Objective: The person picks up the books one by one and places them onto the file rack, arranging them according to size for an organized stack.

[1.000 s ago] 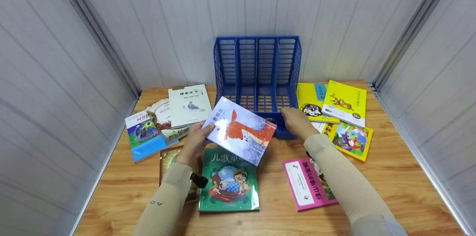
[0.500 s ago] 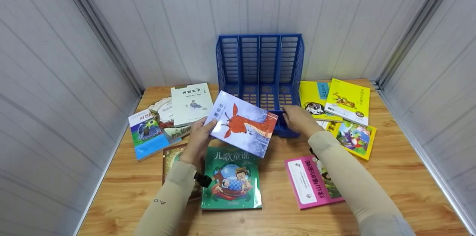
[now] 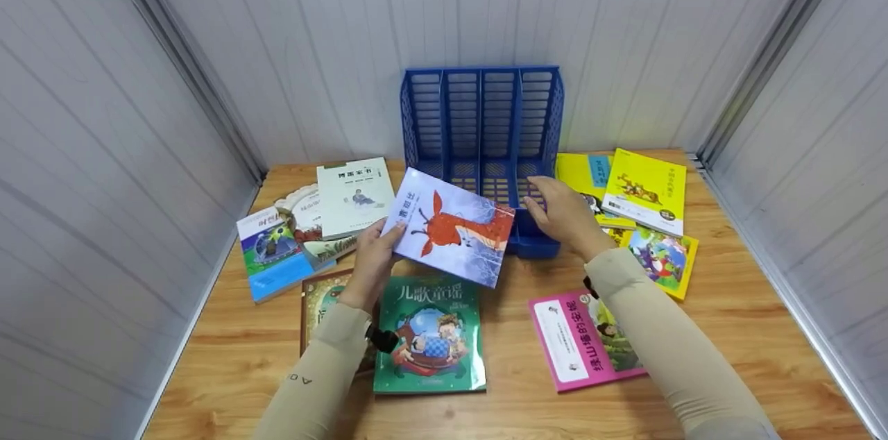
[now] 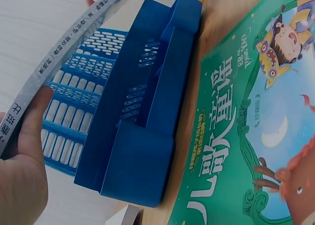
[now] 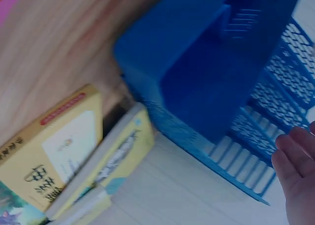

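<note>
In the head view my left hand (image 3: 374, 254) holds a pale-purple picture book (image 3: 454, 228) with a red deer on its cover, thumb on top at the left edge. The book is tilted above the table, partly in front of the blue book rack (image 3: 538, 246). In the left wrist view the book's spine (image 4: 61, 52) faces the camera. My right hand (image 3: 565, 214) is over the rack's front right corner, fingers extended and nothing in them. The right wrist view shows these fingers (image 5: 290, 158) beside the rack's slatted side. The rack has several tall slots.
A green book (image 3: 430, 336) and a brown-edged book (image 3: 319, 294) lie in front on the left. White books (image 3: 355, 207) and a blue one (image 3: 277, 273) lie farther left. Yellow books (image 3: 645, 190) are right of the rack, with a pink book (image 3: 576, 343) nearer. Panel walls (image 3: 333, 23) enclose the table.
My right hand has let go of the rack's front edge, lifting slightly with its fingers straightening. My left hand still holds the deer book, which has risen slightly and turned flatter.
</note>
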Motion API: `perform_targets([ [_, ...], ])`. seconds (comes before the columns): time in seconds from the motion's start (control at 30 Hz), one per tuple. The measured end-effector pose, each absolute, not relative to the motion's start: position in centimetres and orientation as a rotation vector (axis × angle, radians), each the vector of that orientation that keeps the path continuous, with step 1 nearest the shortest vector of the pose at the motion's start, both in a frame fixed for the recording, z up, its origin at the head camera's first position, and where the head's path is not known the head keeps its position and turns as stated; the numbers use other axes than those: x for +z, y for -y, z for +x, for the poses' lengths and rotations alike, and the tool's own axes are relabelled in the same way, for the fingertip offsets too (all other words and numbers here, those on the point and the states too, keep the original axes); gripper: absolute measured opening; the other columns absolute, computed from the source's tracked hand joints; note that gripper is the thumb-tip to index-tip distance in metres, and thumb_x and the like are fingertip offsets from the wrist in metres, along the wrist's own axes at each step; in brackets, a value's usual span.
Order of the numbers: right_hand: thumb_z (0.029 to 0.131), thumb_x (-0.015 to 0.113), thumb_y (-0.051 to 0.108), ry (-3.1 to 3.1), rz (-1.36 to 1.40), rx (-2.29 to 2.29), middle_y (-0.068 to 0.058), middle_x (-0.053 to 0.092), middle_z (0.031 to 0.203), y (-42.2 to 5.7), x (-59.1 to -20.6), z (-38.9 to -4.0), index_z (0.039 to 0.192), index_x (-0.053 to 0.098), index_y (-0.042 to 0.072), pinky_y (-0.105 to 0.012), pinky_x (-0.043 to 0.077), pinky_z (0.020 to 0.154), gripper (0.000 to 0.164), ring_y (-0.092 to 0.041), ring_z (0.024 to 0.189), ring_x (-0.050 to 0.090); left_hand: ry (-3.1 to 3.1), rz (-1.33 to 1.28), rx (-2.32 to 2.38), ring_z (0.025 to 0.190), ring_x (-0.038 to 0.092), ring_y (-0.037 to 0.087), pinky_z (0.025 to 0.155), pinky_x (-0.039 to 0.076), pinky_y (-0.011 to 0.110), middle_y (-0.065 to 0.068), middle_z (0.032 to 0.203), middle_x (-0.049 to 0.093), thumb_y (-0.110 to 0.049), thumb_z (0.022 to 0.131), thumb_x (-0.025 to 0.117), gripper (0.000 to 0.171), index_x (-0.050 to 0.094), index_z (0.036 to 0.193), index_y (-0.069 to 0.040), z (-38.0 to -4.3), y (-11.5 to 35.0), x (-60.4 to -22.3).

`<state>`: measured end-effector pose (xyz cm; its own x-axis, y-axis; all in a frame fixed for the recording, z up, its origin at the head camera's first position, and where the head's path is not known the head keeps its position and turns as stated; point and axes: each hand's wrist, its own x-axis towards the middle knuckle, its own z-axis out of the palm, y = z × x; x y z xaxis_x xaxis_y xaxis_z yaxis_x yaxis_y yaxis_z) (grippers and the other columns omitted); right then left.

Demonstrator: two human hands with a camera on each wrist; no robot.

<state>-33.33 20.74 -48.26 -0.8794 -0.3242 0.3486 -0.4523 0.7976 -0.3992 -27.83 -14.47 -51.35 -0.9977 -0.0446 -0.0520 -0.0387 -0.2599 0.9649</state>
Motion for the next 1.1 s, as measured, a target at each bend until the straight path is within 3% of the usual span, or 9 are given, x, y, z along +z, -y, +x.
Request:
perform_targets([
  [0.43, 0.101, 0.077, 0.043, 2.688, 0.734, 0.638, -0.023, 0.059, 0.157, -19.2, -46.2, -30.6, 0.155, 0.056, 0.000, -0.059, 0.046, 0.121, 0.072, -0.044, 0.146, 0.056, 1.880, 0.137, -2.464, 0.104, 0.077, 0.018, 0.085, 0.066, 0.030, 0.021, 0.135, 0.073, -0.011, 0.114, 0.054, 0.036, 0.062, 0.145, 0.006, -28.1, 13.1, -50.6],
  [0.83, 0.092, 0.086, 0.049, 2.707, 0.913, 0.535, -0.024, 0.055, 0.161, -16.9, -46.2, -28.1, 0.159, 0.049, -0.001, -0.059, 0.047, 0.121, 0.091, -0.044, 0.147, 0.056, 1.831, 0.164, -2.413, 0.096, 0.076, 0.017, 0.080, 0.065, 0.028, 0.021, 0.125, 0.076, -0.008, 0.113, 0.055, 0.033, 0.065, 0.140, 0.009, -28.1, 11.2, -49.5],
  [1.1, 0.090, 0.087, 0.052, 2.764, 0.942, 0.432, -0.024, 0.053, 0.162, -15.2, -46.5, -26.7, 0.162, 0.044, 0.000, -0.056, 0.045, 0.123, 0.099, -0.042, 0.148, 0.055, 1.818, 0.134, -2.390, 0.097, 0.077, 0.018, 0.082, 0.065, 0.029, 0.022, 0.128, 0.075, -0.007, 0.113, 0.055, 0.032, 0.066, 0.139, 0.008, -27.5, 9.8, -48.7],
])
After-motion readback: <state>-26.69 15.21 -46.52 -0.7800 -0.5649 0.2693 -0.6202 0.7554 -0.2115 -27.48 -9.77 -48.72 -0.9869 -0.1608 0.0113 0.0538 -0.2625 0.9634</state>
